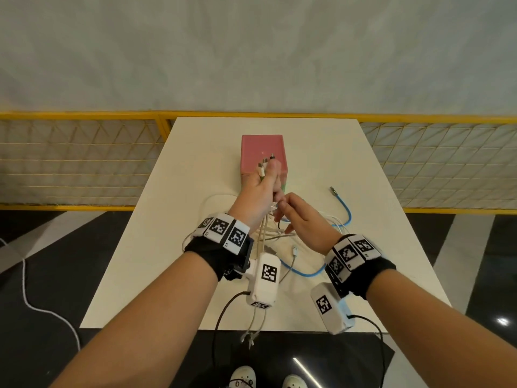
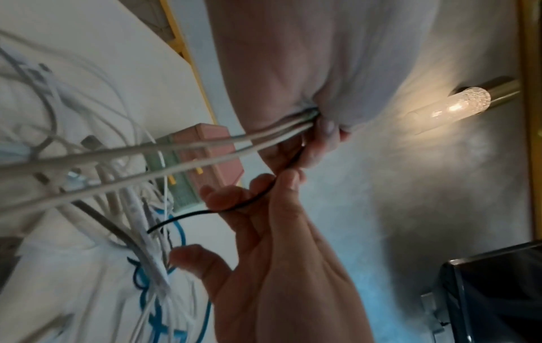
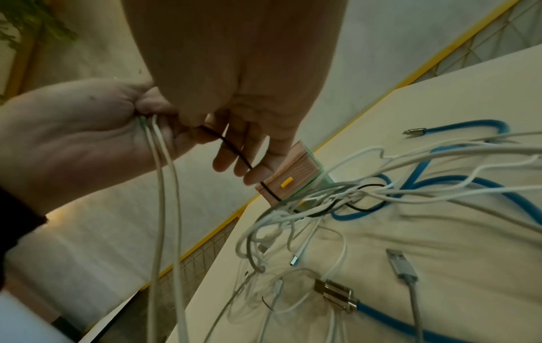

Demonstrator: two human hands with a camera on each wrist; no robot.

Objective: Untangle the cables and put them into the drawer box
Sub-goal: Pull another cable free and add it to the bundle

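Note:
My left hand (image 1: 265, 182) is raised over the pink drawer box (image 1: 263, 152) and grips a few white cables (image 2: 249, 139). Their plugs (image 1: 264, 162) stick up past its fingers, and the cords hang down (image 3: 161, 197) toward the table edge. My right hand (image 1: 291, 212) is close beside it. A thin black cable (image 3: 234, 150) runs between its index finger and the other fingers (image 2: 281, 185), with the thumb (image 2: 193, 257) held apart. That black cable leads down into the tangle of white cables (image 1: 279, 233) and a blue cable (image 1: 345, 211) on the table.
The white table (image 1: 173, 219) is ringed by a yellow mesh fence (image 1: 84, 163). Loose plugs lie in the tangle: a grey USB plug (image 3: 396, 257), metal connectors (image 3: 334, 292) on the blue cable, and a blue-cable tip (image 1: 333, 189) to the right.

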